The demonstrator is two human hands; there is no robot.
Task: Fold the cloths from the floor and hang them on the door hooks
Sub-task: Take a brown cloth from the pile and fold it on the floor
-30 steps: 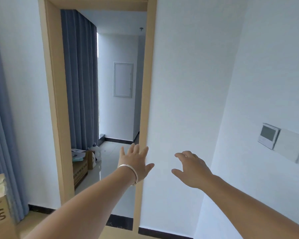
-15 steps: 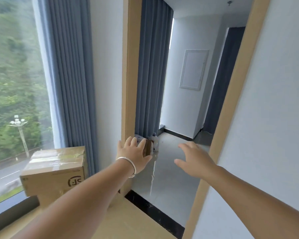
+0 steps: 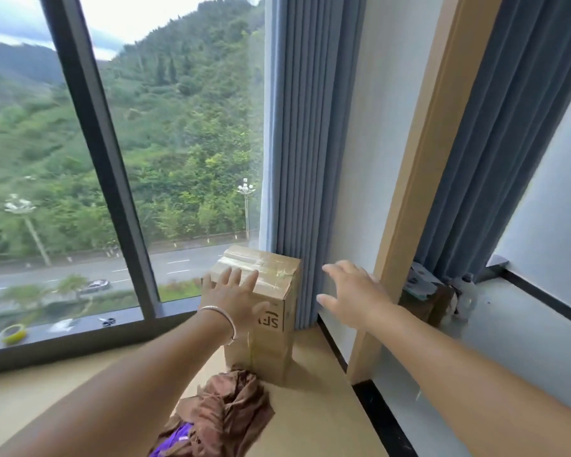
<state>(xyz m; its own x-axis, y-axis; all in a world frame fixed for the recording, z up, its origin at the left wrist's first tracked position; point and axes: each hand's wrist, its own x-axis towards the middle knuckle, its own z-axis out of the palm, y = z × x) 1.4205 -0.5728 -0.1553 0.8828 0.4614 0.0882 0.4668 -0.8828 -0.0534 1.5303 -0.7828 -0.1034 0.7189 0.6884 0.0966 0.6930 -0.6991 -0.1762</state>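
Head view, hands raised ahead of the pile. The left hand [image 3: 233, 293], a bangle at its wrist, and the right hand [image 3: 351, 293] both reach forward with fingers spread and slack; neither holds anything. The task's cloths lie crumpled on the tan floor [image 3: 310, 423] at bottom centre: a brown cloth [image 3: 226, 413] heaped over a purple cloth [image 3: 172, 440], of which only a corner shows. The heap sits just in front of a taped cardboard box [image 3: 266, 311] that stands against the blue curtain [image 3: 305, 159]. No door hooks are in view.

Handling, as judged: both cloths look thin, soft and light, with no stiffness to keep a fold, and the brown one has a slight sheen, so it may slide over itself. A pinch at a hem or corner of the brown cloth, lifted clear and shaken out, would separate it from the purple one beneath; a grab at the middle of the heap would likely raise both.

Room: open floor lies to the left of the pile, towards the window sill [image 3: 80, 328], which carries a yellow-green tape roll [image 3: 13, 334] and scissors [image 3: 108, 321]. To the right, the wooden door frame [image 3: 419, 192] and a dark threshold strip [image 3: 386, 420] bound the space; the box closes it off behind
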